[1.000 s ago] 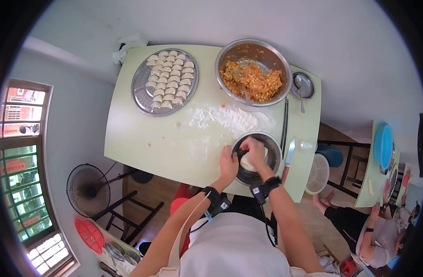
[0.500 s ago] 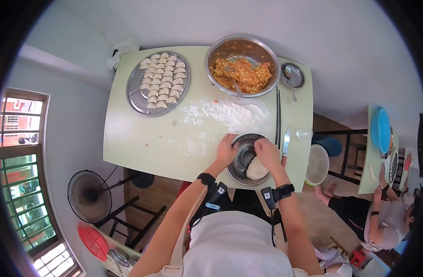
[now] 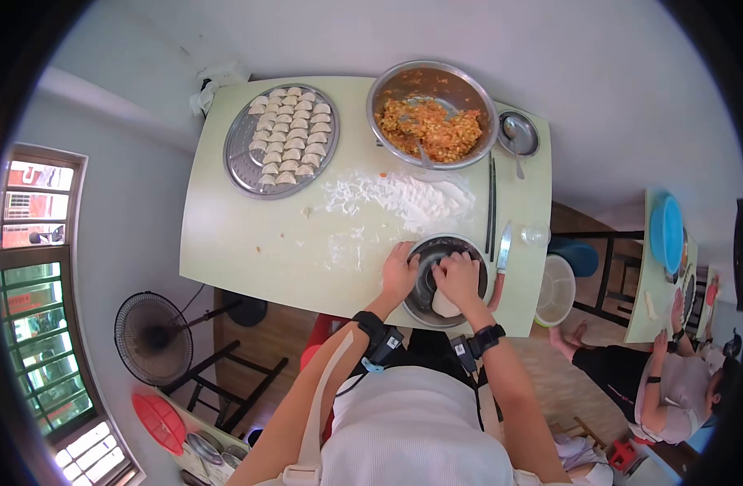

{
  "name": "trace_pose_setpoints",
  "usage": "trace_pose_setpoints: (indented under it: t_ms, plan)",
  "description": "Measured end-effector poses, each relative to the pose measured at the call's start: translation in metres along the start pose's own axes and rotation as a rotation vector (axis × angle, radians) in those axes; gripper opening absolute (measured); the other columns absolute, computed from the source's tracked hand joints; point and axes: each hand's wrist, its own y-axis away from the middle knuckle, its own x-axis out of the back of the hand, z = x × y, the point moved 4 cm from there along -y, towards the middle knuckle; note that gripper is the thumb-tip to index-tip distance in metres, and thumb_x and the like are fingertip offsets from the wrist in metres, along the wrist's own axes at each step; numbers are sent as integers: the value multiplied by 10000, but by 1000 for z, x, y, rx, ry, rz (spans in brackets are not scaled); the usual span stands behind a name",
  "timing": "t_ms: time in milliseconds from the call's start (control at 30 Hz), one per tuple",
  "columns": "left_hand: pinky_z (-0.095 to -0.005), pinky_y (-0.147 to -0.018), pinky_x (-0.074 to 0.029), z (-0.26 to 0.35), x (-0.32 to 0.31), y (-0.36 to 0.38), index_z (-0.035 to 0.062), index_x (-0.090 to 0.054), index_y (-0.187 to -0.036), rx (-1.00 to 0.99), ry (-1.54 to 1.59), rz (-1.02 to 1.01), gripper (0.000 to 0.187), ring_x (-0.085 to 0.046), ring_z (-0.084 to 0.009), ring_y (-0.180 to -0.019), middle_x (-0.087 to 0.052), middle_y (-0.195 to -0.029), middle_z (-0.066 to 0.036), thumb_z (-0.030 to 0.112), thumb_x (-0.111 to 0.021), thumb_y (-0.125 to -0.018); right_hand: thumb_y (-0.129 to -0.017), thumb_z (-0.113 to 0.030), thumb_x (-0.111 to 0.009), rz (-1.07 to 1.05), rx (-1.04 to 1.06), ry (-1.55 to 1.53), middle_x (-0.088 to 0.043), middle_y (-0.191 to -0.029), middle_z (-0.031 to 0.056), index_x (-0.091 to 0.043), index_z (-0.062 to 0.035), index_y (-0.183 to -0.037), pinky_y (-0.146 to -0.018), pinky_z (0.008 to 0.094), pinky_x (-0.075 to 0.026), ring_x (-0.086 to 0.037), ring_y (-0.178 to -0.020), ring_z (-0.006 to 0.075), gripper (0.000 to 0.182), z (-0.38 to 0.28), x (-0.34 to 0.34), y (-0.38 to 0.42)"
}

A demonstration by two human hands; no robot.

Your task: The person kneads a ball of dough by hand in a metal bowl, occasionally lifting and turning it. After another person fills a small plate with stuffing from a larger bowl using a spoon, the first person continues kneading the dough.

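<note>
Seems to be working the white dough (image 3: 446,307) inside the steel bowl (image 3: 444,245), at the near right of the worktop (image 3: 234,211). Calls next, likely, for bracing the bowl while pressing the dough. Reaches in from the near side, laying the left hand (image 3: 399,271) at the left rim and bending the right hand (image 3: 459,279), with curled fingers, over the dough. Cannot tell, for either, gripping from mere pressing.

The room is bright, and the window (image 3: 43,324) on the left glows, with its bottom part nearly all white. Shadows are soft, but the small bowl (image 3: 448,245) looks dark inside, while the round tray (image 3: 240,146) is shiny. Straight lines bend near the sides, the 4 corners are black, and far-off things on the right look fuzzy
</note>
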Motion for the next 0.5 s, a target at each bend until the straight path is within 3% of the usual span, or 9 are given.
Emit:
trace_pose_setpoints:
  t_ms: [67,233,300,367,433,500]
  plan:
    - [-402,-768,-462,-1,0,-1,15,-572,-1000,16,-3,-28,221,-564,-378,-892,-589,-945,-188,26,-583,-779,-752,-262,-651,185,319,101,-583,-712,67,-635,-88,-640,-624,400,-446,-583,-715,255,208,-8,4,16]
    - [-392,-735,-463,1,-2,-1,19,-579,-991,-9,45,10,209,-563,-374,-860,-584,-907,-175,26,-580,-782,-749,-249,-653,36,347,7,-563,-715,56,-632,-80,-634,-631,372,-445,-561,-719,239,205,-28,-6,37]
    - [-392,-731,-464,4,-1,0,17,-581,-987,-2,47,-28,204,-565,-372,-855,-582,-902,-173,25,-579,-783,-752,-239,-652,180,354,6,-553,-688,54,-630,-72,-629,-607,354,-450,-561,-693,234,208,-32,-12,37]
    - [-393,-727,-464,2,0,-3,15,-583,-984,5,39,-54,200,-566,-371,-850,-580,-897,-171,24,-577,-785,-769,-230,-635,165,281,-30,-545,-685,52,-613,-78,-600,-615,361,-439,-551,-704,227,229,-23,-26,29]
    - [-415,-727,-461,1,-2,-4,27,-579,-989,-14,43,-77,198,-554,-385,-851,-572,-930,-172,35,-560,-791,-766,-197,-635,346,324,-128,-528,-663,50,-590,-79,-586,-595,363,-435,-539,-670,233,219,-18,-21,26]
    - [-414,-723,-461,1,-4,-4,27,-578,-989,17,67,-102,199,-553,-385,-847,-569,-927,-173,32,-558,-791,-758,-157,-632,341,364,-152,-516,-646,49,-570,-82,-583,-559,366,-423,-530,-639,241,200,-14,-25,20]
